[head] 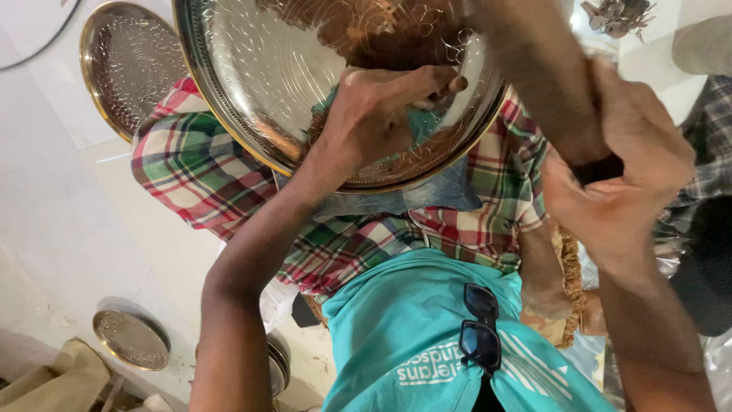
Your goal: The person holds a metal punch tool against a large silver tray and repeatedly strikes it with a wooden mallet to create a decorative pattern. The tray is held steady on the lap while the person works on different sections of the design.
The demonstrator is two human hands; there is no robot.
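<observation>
A large engraved brass plate (252, 84) rests tilted on my lap, over my checked wrap (198, 168). My left hand (377, 114) presses a blue-green cloth (419, 126) against the plate's inner face, fingers spread over it. At the right, my right hand (618, 175) is closed around a small dark thing (598, 169), which is mostly hidden by the fingers. A bare brown limb (537, 76) reaches down from the top edge to that hand. I cannot tell whose it is.
A second embossed brass plate (126, 65) leans at the top left. A small plate (131, 339) and a few stacked ones (278, 370) lie on the pale floor. Dark sunglasses (480, 328) hang from my teal shirt. Another person's checked clothing (713, 145) is at the right edge.
</observation>
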